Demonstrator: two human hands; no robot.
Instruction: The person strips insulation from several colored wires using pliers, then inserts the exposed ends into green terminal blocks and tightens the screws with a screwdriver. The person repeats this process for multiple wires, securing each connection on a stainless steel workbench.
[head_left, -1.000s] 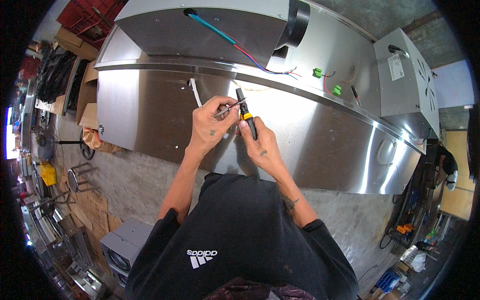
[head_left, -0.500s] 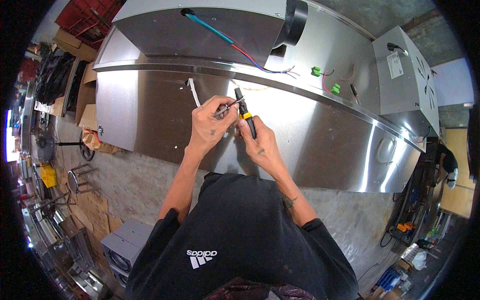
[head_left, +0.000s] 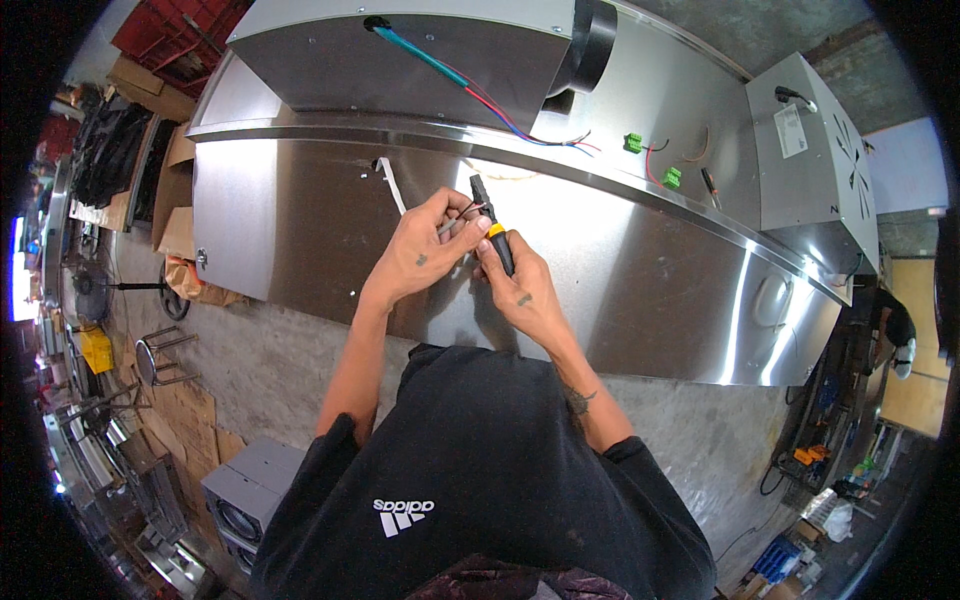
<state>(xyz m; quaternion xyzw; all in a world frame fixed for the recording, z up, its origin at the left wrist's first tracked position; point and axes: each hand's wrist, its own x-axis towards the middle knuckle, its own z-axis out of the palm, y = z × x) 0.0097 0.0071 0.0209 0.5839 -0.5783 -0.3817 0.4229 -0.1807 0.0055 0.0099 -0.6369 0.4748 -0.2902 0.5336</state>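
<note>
Hands barely shifted since before, thin wires (head_left: 468, 212) pinched by left hand (head_left: 425, 250), black-and-yellow screwdriver (head_left: 492, 235) gripped by right hand (head_left: 520, 290) at 3 o'clock of it, steel hood panel (head_left: 640, 270) beneath.

Both hands (head_left: 470, 260) over the steel panel (head_left: 620, 270), connectors (head_left: 650, 160) behind, metal box (head_left: 810, 160) far right.

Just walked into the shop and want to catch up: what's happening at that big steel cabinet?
A person in a black shirt stands over a long stainless steel cabinet. The left hand pinches thin wires, while the right hand grips a black-and-yellow-handled tool with its tip at those wires. Blue and red wires trail from the housing above, and two green connectors lie on the top ledge.
</note>
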